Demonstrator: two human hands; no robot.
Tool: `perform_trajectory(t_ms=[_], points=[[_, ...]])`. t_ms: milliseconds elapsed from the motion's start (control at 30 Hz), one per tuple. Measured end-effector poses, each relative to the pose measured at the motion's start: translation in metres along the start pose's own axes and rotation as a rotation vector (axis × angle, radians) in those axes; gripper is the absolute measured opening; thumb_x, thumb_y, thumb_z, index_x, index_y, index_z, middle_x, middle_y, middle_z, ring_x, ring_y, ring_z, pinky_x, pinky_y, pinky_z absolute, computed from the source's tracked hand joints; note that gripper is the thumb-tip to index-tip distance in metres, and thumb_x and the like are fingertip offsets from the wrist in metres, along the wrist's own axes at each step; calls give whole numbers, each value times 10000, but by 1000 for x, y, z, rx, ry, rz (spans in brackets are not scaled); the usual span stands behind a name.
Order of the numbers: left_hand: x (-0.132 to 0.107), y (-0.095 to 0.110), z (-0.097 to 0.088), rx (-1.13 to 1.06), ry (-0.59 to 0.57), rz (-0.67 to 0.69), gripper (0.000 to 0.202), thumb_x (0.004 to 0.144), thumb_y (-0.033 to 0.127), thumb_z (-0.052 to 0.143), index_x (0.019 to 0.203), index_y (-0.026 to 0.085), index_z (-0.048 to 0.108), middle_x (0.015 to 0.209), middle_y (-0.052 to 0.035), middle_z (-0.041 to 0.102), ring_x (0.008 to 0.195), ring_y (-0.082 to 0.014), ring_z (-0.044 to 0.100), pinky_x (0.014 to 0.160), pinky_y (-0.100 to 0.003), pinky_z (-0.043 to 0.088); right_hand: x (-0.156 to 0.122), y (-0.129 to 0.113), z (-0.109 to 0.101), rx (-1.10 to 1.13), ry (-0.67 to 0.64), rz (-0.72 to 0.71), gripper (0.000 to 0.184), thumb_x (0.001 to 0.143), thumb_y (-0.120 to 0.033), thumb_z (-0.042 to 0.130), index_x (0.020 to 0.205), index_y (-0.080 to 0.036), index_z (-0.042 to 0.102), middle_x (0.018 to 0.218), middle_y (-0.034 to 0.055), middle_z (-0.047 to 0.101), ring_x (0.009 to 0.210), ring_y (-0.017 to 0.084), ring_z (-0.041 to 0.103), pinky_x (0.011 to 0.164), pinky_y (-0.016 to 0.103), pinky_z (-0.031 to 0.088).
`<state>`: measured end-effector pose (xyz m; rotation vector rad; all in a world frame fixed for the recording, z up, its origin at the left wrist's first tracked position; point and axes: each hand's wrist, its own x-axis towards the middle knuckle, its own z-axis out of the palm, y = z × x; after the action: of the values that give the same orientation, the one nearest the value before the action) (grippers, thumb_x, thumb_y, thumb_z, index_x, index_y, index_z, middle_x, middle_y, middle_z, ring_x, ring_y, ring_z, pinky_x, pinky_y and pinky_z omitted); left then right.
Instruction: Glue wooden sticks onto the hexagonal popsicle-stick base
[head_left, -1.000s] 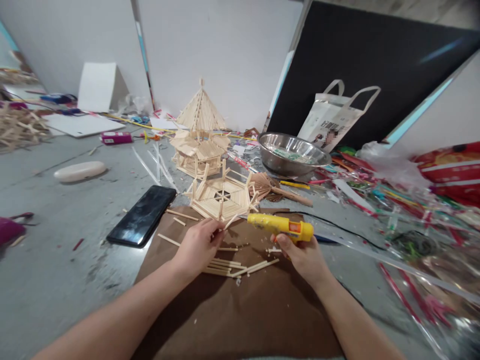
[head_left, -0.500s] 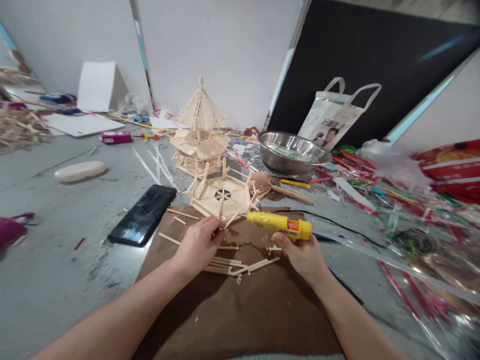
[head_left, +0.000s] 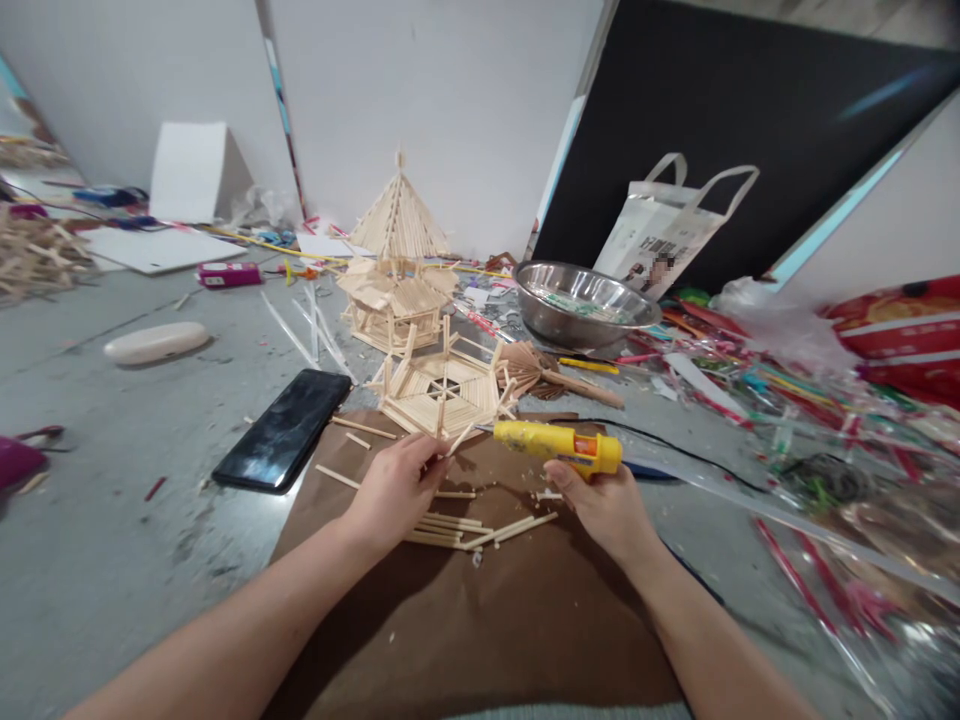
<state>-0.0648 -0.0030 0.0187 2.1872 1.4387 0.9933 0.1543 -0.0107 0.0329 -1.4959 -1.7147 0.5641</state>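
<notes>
Between the fingertips of my left hand (head_left: 401, 488) is a short wooden stick (head_left: 461, 438), tilted up to the right. My right hand (head_left: 606, 505) is closed round the handle of a yellow hot glue gun (head_left: 556, 446), its nozzle pointing left at the stick's upper end. Just beyond my left fingers lies a hexagonal stick frame (head_left: 442, 385) with short uprights round its edge. Several loose wooden sticks (head_left: 450, 530) rest on the brown sheet (head_left: 480, 640) below my hands. Behind the frame stands a stick-built pavilion (head_left: 397, 260) with a pointed roof.
A black phone (head_left: 283, 430) lies left of the brown sheet. At the back right are a steel basin (head_left: 585, 310) and a white bag (head_left: 660, 235). Colourful plastic strips clutter the right side. A black cord (head_left: 690, 450) runs right from near the glue gun.
Both hands keep nearly the same pose, with the glue gun nozzle still by the stick's end. The whole view has shifted very slightly.
</notes>
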Motion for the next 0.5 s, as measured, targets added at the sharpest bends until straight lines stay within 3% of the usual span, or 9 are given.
perform_trajectory(t_ms=[500], points=[[-2, -1, 0, 7, -6, 0, 135, 740, 186, 425, 771, 176, 556, 705, -7, 536, 626, -93, 487, 568, -191, 359, 2, 3, -1, 84, -2, 46, 288, 651, -427, 526, 558, -155, 543, 389, -14, 467, 443, 125, 482, 383, 208, 351]])
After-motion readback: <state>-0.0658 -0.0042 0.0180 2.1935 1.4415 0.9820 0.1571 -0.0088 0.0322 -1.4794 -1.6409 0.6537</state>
